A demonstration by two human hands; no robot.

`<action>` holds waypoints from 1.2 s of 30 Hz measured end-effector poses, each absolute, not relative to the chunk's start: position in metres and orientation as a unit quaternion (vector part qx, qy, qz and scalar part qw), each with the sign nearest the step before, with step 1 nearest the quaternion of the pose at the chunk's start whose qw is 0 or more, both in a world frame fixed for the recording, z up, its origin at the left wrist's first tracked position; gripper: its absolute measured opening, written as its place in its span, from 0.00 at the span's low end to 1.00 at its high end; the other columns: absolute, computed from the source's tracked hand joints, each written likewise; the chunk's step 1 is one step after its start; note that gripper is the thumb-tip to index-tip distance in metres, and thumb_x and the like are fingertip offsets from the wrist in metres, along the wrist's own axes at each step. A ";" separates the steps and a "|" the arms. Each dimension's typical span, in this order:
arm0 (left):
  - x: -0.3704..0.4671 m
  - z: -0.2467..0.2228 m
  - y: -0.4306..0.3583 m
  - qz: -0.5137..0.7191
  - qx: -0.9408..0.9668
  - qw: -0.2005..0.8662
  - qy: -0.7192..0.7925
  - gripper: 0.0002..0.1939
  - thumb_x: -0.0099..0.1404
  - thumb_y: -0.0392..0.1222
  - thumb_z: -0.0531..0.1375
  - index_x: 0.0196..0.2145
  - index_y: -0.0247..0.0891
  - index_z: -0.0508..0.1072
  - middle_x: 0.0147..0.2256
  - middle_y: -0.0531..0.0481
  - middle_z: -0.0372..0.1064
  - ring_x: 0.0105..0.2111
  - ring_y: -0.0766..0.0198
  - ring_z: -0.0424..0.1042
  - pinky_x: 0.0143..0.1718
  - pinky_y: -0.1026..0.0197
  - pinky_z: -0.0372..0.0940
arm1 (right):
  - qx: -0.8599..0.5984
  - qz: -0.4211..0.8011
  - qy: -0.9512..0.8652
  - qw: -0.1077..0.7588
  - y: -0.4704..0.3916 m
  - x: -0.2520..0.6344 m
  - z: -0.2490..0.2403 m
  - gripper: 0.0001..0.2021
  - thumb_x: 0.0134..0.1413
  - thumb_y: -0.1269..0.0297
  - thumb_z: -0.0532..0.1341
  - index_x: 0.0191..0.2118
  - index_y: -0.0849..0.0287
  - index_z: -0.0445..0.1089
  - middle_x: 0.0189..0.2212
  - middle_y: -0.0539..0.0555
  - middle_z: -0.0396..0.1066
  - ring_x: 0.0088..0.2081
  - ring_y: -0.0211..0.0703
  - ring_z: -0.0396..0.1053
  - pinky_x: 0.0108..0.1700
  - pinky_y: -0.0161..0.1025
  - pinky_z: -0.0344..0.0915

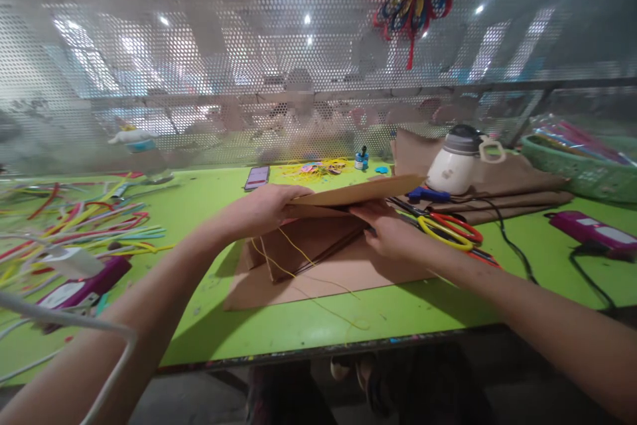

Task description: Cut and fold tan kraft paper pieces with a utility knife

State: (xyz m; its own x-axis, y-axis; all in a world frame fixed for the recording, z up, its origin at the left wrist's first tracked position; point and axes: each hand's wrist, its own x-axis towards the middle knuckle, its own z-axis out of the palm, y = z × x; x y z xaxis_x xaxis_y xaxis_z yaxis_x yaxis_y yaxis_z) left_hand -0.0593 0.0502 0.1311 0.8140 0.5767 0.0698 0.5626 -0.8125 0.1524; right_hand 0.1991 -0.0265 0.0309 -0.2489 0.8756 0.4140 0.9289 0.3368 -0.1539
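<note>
A folded brown cardboard piece point(316, 246) stands tilted on a flat cardboard sheet point(298, 298) at the middle of the green table. Its upper panel point(371, 190) is raised towards the right. My left hand point(271, 208) is closed on the left end of the cardboard, thumb side against the panel. Under the panel, my right hand point(385, 227) pinches the cardboard's right side; its fingertips are partly hidden. Thin yellow strings point(293, 244) hang from the cardboard and trail over the sheet onto the table. Scissors point(448, 231) with red and yellow handles lie right of my right hand.
Plastic strips point(99, 226) and a purple power strip point(84, 286) lie left. At the back are a phone point(257, 178), a small blue bottle point(361, 158) and yellow scraps point(318, 170). A white jug point(452, 160), brown sheets point(527, 183), green basket point(587, 170) and cords occupy the right.
</note>
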 end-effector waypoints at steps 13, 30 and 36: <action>-0.057 0.141 0.055 0.061 0.943 0.053 0.323 0.23 0.64 0.41 0.55 0.58 0.45 0.67 0.54 0.48 0.70 0.50 0.54 0.69 0.50 0.56 0.63 | -0.568 -0.031 -0.816 0.100 -0.018 0.202 0.042 0.10 0.60 0.71 0.57 0.33 0.58 0.76 0.40 0.56 0.75 0.42 0.45 0.70 0.43 0.37 0.62; -0.064 0.149 0.059 0.126 0.931 0.030 0.342 0.21 0.68 0.39 0.47 0.53 0.37 0.70 0.48 0.47 0.73 0.41 0.59 0.69 0.40 0.62 0.62 | -0.596 -0.106 -0.796 0.015 -0.045 0.177 0.026 0.14 0.55 0.79 0.53 0.41 0.64 0.75 0.39 0.63 0.74 0.41 0.51 0.72 0.38 0.41 0.65; -0.060 0.154 0.049 0.133 0.930 0.018 0.343 0.23 0.70 0.39 0.45 0.61 0.40 0.63 0.52 0.53 0.71 0.44 0.61 0.68 0.44 0.65 0.60 | -0.634 -0.125 -0.763 0.002 -0.043 0.177 0.032 0.13 0.55 0.79 0.52 0.38 0.67 0.74 0.38 0.67 0.75 0.35 0.53 0.74 0.34 0.44 0.67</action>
State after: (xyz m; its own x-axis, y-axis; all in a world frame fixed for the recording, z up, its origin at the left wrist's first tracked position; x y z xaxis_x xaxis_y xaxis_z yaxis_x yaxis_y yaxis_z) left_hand -0.0596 0.0488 0.1539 0.7291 0.6428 0.2348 0.6332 -0.7639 0.1248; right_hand 0.1767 -0.0432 0.0317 -0.1957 0.9673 0.1611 0.9682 0.1645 0.1885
